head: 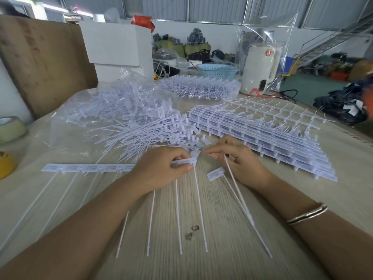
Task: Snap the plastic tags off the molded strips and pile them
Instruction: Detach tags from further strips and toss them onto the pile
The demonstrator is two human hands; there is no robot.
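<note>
A white molded strip (pixel 88 168) lies across the table in front of me, its long thin tails pointing toward me. My left hand (pixel 161 166) grips the strip's right end, fingers curled round the end tag. My right hand (pixel 236 158) pinches the thin tail of a loose tag (pixel 215 174), whose flat head lies on the table between my hands. Behind my hands lies a pile of snapped-off tags (pixel 149 130), tails fanned out to the left.
A stack of whole molded strips (pixel 262 134) lies at the right, another heap (pixel 201 87) further back. Crumpled clear plastic bag (pixel 113 98) holds more tags at back left. Tape rolls (pixel 10 128) sit at the left edge. A blue basket (pixel 217 70) and white boxes (pixel 119 45) stand behind.
</note>
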